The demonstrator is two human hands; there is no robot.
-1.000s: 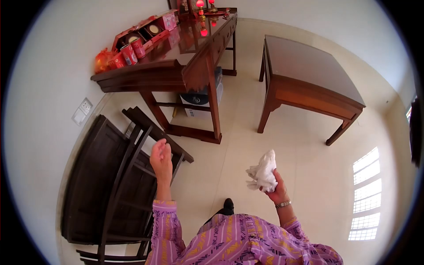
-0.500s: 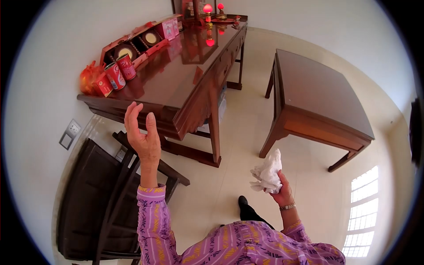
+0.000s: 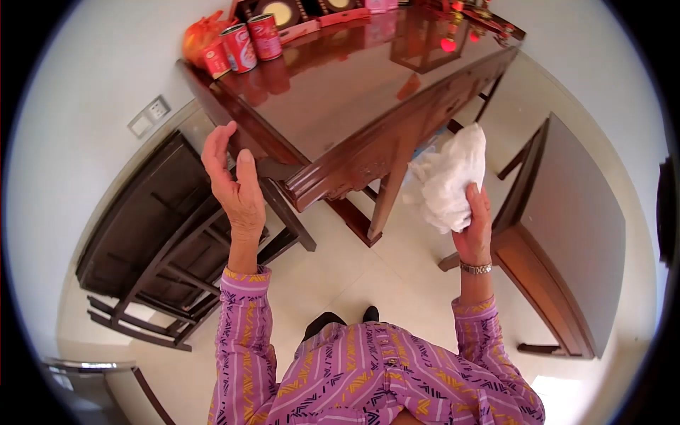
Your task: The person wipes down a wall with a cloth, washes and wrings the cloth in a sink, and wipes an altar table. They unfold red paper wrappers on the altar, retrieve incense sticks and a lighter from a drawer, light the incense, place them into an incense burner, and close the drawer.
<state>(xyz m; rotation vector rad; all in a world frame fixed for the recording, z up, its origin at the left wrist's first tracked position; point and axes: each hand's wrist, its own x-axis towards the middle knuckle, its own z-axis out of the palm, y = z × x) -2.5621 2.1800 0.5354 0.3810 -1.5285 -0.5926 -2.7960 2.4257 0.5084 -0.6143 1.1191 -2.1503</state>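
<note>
A crumpled white cloth (image 3: 453,177) is gripped in my right hand (image 3: 476,227), raised in front of the dark wooden altar table (image 3: 319,120). The cloth hides part of that table's legs. My left hand (image 3: 237,188) is up near the table's left corner, thumb and fingers apart, holding nothing. In this view its fingertips overlap the table's left end; whether they touch the wood I cannot tell.
Red cans (image 3: 239,48), an orange-red plastic bag (image 3: 202,35) and gift boxes (image 3: 294,25) stand along the table's back. Dark folded chairs (image 3: 152,227) lean at the left wall. A smaller wooden table (image 3: 577,212) stands at right.
My right hand has lifted the white cloth upward. The view has turned, so the altar table sits higher and farther right. My left hand stays raised and spread.
</note>
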